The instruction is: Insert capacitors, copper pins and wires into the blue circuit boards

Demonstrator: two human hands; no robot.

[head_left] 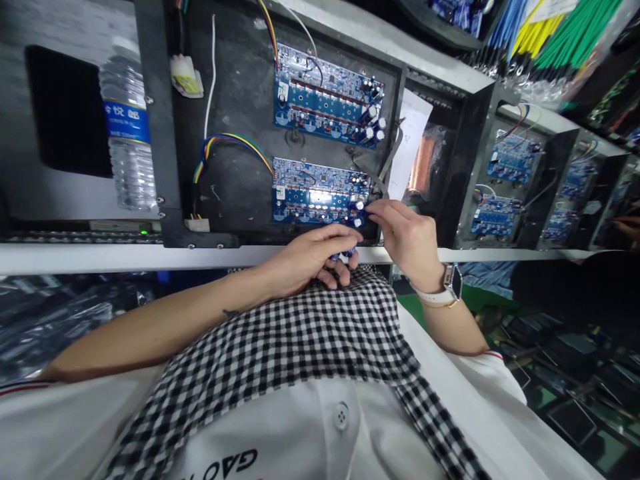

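My left hand [320,257] is curled around a few small blue capacitors [345,253], just below the front edge of the lower blue circuit board [300,193]. At the right end of that board, my right hand [407,233] is closed in a pinch, fingertips on a blue capacitor with a pale top [360,206]. The fingers partly cover it. Behind lies the upper circuit board [325,100], with several tall capacitors standing upright at its right end. Both boards rest in a black tray [240,213], and coloured wires run from their left ends.
Left of the tray lie a water bottle [127,127] and a black flat object [67,110]. A white connector [186,75] sits inside the tray. To the right are a paper sheet [410,133], a copper-coloured bundle [421,163] and more trays with boards [515,157]. Coloured cables [580,40] lie behind.
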